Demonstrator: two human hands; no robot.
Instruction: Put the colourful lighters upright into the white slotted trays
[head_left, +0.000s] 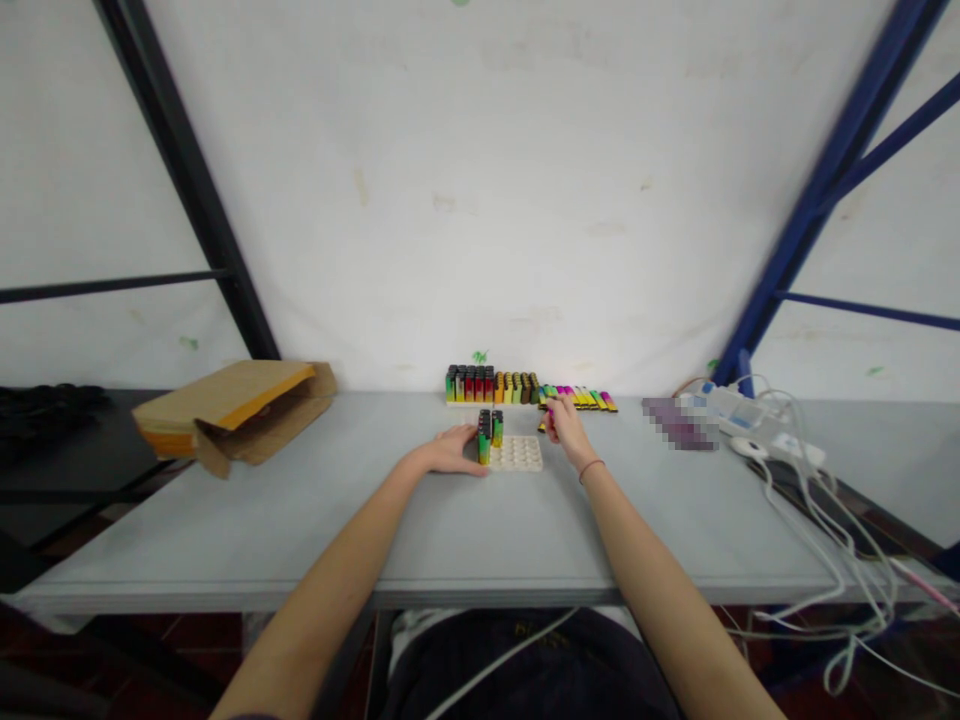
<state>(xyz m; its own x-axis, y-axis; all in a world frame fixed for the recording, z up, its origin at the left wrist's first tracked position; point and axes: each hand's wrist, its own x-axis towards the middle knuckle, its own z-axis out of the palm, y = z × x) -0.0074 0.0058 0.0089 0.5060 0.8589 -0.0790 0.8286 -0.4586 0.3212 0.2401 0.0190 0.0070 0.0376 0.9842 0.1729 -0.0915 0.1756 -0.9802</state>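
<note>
Your left hand [450,450] curves around the left end of the white tray [525,455]; I cannot tell if it grips. Just right of the tray, your right hand [564,425] pinches one lighter [541,427]. Green-yellow lighters [484,442] stand in the tray's left part. Behind the tray are upright lighters [480,385]; behind to its right, loose lighters [596,399]. Well left of it, a brown package [225,400] lies on the surface [495,540].

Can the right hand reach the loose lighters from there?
Probably yes: the right hand is just in front of the loose lighters, nothing visibly between, though it seems to hold a lighter.
</note>
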